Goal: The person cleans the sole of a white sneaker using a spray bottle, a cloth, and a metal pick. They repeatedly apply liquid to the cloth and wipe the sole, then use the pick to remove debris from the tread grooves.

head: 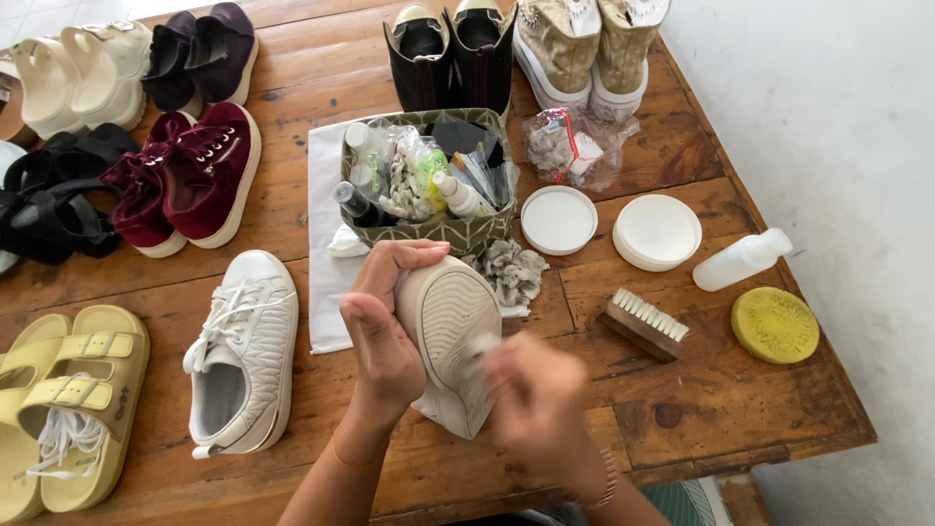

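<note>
My left hand (385,331) grips a white sneaker (450,321) turned sole-up above the wooden table (682,409), fingers wrapped round its toe end. My right hand (536,399) is blurred by motion and presses against the lower part of the sole; something pale shows at its fingertips, too blurred to identify. A white cloth hangs under the shoe's heel. The matching white sneaker (243,356) lies upright on the table to the left.
A patterned fabric basket (429,230) of bottles and bags stands on a white cloth behind the shoe. To the right lie two white lids (559,220), a small plastic bottle (740,259), a wooden brush (643,324) and a yellow sponge (774,324). Several pairs of shoes line the left and back.
</note>
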